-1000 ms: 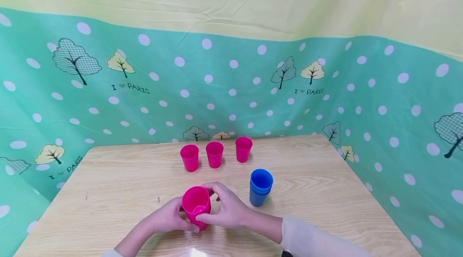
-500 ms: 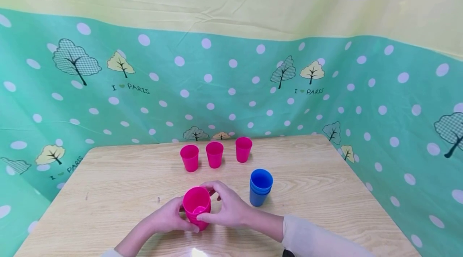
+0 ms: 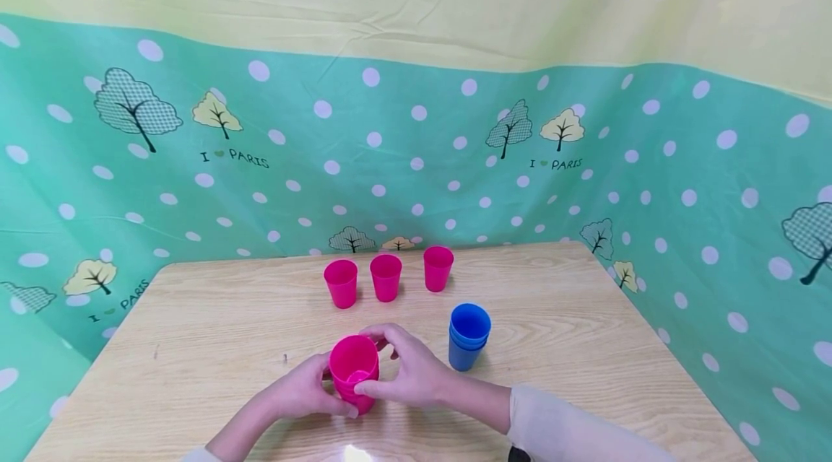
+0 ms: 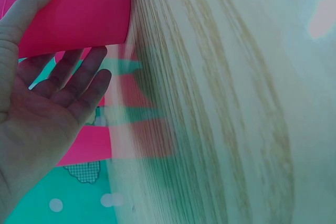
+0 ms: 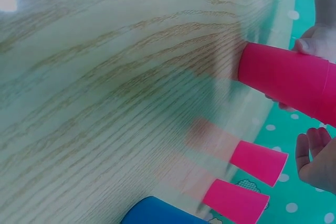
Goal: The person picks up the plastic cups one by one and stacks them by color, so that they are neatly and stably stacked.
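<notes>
A stack of nested pink cups point(image 3: 354, 368) stands upright on the table near its front, between my two hands. My left hand point(image 3: 304, 388) holds the lower part of the stack from the left, its thumb along the near side; the left wrist view shows this left hand point(image 4: 50, 85) with fingers around the cup wall. From the right, my right hand point(image 3: 412, 375) grips near the top rims, thumb in front and fingers behind. In the right wrist view the stack point(image 5: 286, 80) appears sideways, with part of the right hand point(image 5: 319, 161) at the edge.
Behind the stack stand three single pink cups, the left cup point(image 3: 341, 284), middle cup point(image 3: 386, 279) and right cup point(image 3: 438, 269). A stack of nested blue cups point(image 3: 468, 338) stands right of my right hand. A patterned cloth point(image 3: 390, 137) hangs behind the wooden table point(image 3: 227, 325).
The top of the held pink stack and my right hand have shifted very slightly. The other cups stay where they were.
</notes>
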`<act>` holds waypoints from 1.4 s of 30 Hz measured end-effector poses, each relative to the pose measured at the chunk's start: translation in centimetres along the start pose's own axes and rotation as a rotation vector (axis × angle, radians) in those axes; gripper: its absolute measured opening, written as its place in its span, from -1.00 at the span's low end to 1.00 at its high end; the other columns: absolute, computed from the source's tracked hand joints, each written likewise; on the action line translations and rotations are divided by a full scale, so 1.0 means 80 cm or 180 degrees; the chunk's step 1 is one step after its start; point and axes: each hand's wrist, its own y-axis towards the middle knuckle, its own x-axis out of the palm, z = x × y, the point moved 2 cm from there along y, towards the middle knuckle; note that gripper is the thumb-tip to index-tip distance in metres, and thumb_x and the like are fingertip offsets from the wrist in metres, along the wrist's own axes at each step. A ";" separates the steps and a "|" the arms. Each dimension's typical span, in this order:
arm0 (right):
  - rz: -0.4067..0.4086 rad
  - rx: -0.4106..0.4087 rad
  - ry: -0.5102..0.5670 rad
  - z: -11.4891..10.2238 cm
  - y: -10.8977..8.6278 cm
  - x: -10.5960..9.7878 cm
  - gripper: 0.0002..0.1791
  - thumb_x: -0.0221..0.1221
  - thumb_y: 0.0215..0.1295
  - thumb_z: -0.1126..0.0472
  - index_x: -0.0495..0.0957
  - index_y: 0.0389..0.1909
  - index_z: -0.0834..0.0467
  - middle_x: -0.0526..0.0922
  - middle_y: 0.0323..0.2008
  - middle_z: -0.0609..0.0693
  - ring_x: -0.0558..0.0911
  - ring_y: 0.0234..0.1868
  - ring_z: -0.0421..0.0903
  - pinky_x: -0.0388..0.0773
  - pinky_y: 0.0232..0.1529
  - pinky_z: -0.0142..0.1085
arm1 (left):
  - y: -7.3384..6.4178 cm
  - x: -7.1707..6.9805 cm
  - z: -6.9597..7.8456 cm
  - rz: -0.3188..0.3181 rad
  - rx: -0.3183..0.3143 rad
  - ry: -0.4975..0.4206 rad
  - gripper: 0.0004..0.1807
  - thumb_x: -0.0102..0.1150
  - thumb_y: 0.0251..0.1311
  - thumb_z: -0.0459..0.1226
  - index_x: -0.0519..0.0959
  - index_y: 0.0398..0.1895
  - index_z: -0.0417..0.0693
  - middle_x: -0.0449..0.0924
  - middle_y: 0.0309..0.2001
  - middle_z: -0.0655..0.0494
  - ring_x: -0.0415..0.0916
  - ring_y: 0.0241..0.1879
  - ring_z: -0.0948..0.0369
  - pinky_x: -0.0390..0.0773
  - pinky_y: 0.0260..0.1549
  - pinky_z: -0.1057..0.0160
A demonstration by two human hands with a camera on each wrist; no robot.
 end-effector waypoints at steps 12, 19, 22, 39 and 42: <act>0.0066 -0.0112 -0.0126 -0.011 -0.004 -0.016 -0.28 0.29 0.06 -0.15 0.27 0.24 -0.06 0.46 0.07 -0.23 0.46 0.03 -0.25 0.46 -0.09 -0.46 | -0.001 0.001 0.000 0.0034 0.0074 0.0020 -0.37 0.45 -0.12 -0.11 0.45 0.11 0.18 0.58 -0.01 0.24 0.46 0.00 0.40 0.45 0.00 0.35; 0.0169 -0.0173 -0.0195 -0.018 -0.006 -0.037 -0.28 0.31 0.06 -0.13 0.29 0.23 -0.03 0.48 0.06 -0.18 0.47 0.05 -0.23 0.46 -0.06 -0.42 | -0.001 0.001 -0.001 0.0046 0.0114 0.0031 -0.36 0.45 -0.13 -0.09 0.46 0.11 0.10 0.60 -0.04 0.21 0.48 -0.03 0.40 0.45 0.00 0.36; 0.0245 -0.0178 -0.0163 -0.020 -0.008 -0.049 -0.29 0.32 0.06 -0.10 0.30 0.23 -0.03 0.48 0.05 -0.20 0.48 0.06 -0.17 0.45 -0.04 -0.39 | 0.000 0.000 -0.002 0.0043 0.0064 0.0040 -0.34 0.45 -0.13 -0.07 0.45 0.12 0.12 0.59 -0.02 0.23 0.48 -0.01 0.40 0.44 0.02 0.36; 0.1041 -0.0161 -0.0246 -0.017 -0.003 -0.143 -0.37 0.34 0.07 0.11 0.33 0.18 0.05 0.53 0.01 -0.06 0.51 0.00 -0.08 0.51 -0.11 -0.28 | -0.002 0.002 0.000 0.0037 0.0059 -0.0034 -0.36 0.46 -0.14 -0.13 0.46 0.10 0.07 0.59 -0.04 0.19 0.47 -0.01 0.41 0.44 0.01 0.36; 0.1093 -0.0014 -0.0249 -0.007 -0.001 -0.156 -0.36 0.33 0.09 0.07 0.33 0.19 0.06 0.54 0.01 -0.04 0.51 0.01 -0.07 0.49 -0.11 -0.22 | -0.001 0.002 -0.001 0.0027 0.0019 -0.0015 -0.36 0.45 -0.13 -0.12 0.46 0.10 0.08 0.59 -0.03 0.20 0.47 -0.01 0.41 0.43 0.02 0.35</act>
